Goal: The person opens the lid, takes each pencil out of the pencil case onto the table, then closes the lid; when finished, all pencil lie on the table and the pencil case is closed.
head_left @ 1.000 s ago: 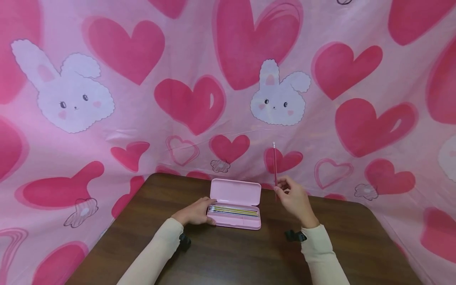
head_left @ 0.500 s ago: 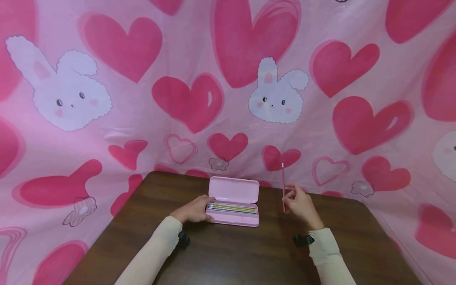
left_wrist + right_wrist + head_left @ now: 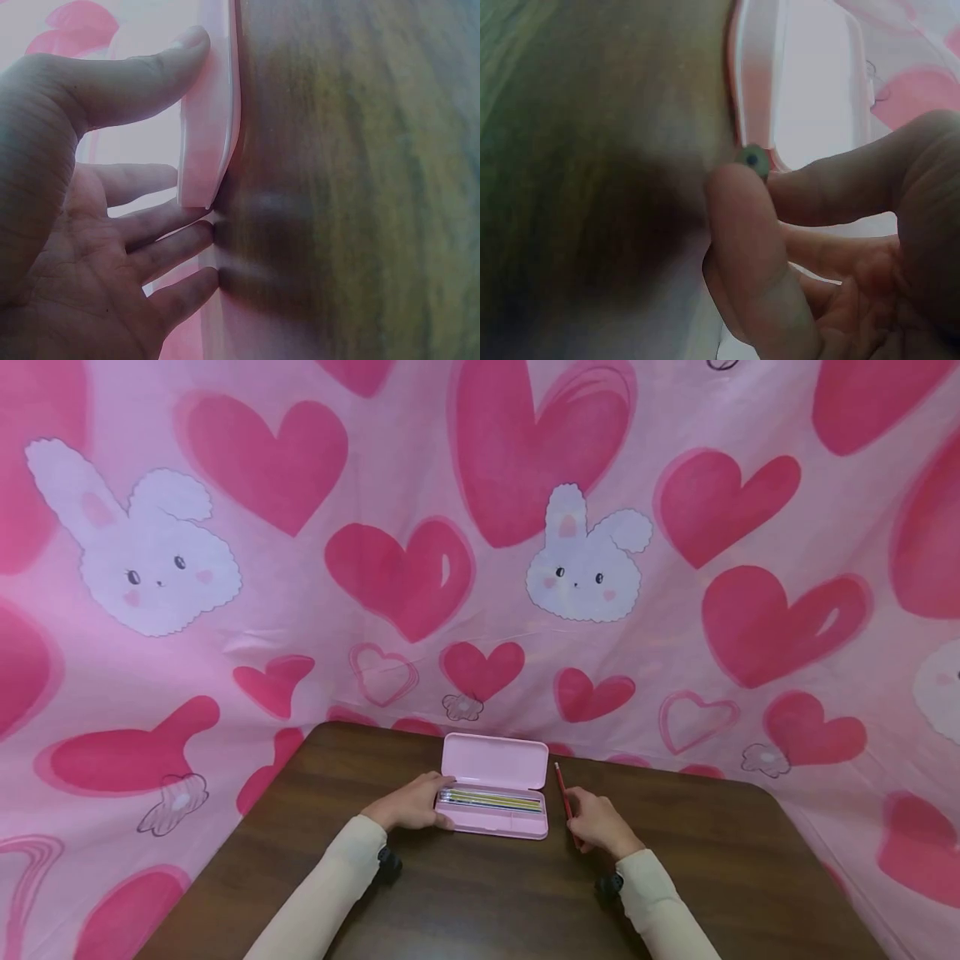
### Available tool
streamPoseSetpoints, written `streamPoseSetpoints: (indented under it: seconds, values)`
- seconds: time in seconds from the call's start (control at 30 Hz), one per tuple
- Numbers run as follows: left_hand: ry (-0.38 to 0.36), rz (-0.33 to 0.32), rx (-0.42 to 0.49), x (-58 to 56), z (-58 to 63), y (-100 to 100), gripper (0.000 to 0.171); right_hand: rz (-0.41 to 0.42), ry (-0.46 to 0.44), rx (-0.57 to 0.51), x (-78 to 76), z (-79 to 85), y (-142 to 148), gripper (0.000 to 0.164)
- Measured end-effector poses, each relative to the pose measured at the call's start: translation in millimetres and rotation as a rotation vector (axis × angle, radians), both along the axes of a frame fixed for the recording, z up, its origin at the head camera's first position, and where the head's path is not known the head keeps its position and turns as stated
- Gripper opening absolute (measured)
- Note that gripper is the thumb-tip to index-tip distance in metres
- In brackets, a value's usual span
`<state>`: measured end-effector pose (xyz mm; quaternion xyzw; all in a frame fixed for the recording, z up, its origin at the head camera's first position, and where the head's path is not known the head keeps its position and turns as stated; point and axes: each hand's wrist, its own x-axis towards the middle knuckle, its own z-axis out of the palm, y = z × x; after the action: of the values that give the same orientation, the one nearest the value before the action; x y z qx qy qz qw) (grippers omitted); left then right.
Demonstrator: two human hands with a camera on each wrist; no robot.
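Note:
A pink pencil case (image 3: 491, 821) lies with its lid (image 3: 495, 760) raised at the back of the table. Several pencils (image 3: 491, 800), yellow and dark ones among them, lie side by side in its rear compartment. My left hand (image 3: 410, 803) holds the case's left end, thumb (image 3: 142, 86) at the near side and fingers spread around the end. Just right of the case, my right hand (image 3: 600, 821) pinches a red pencil (image 3: 562, 789) between thumb and fingers. Its white-tipped end points away from me; the other end, with a dark core (image 3: 752, 160), shows in the right wrist view.
The dark wooden table (image 3: 480, 902) reaches to a pink cloth backdrop (image 3: 495, 568) printed with hearts and rabbits. A small divider (image 3: 513, 820) splits the front part of the case. Dark wrist cameras sit at both cuffs.
The red pencil has gone from upright to lowered, tilted away from me. My right hand has come down beside the case. The left hand keeps its hold on the case.

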<state>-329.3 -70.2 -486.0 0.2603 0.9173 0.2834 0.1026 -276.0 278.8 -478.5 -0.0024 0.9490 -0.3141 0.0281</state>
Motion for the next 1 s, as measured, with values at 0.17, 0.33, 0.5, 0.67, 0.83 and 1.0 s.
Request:
streamPoseSetpoints:
  seconds: [0.17,0.33,0.5,0.67,0.83,1.0]
  values:
    - [-0.009,0.008,0.001,-0.2,1.6,0.7,0.084,-0.017,-0.02,0.019,-3.3,-3.5,-1.9,0.057]
    - [-0.028,0.019,0.005,0.1,2.4,0.3,0.084,-0.013,-0.036,0.044,-6.2,-5.1,-4.1,0.059]
    - [-0.017,0.007,0.008,0.7,0.9,0.3,0.084,0.028,-0.008,0.068,-5.2,-7.1,-6.7,0.057]
    - [-0.009,0.007,0.014,-0.2,0.5,0.5,0.084,0.043,-0.003,0.092,-5.5,-6.5,-6.9,0.055]
    - [-0.013,0.013,0.005,0.6,-1.7,0.8,0.083,0.008,0.213,0.103,-10.4,2.5,1.0,0.049]
    - [-0.022,0.02,0.006,0.7,-0.5,0.3,0.084,-0.047,0.476,-0.119,-16.8,21.9,9.0,0.041]
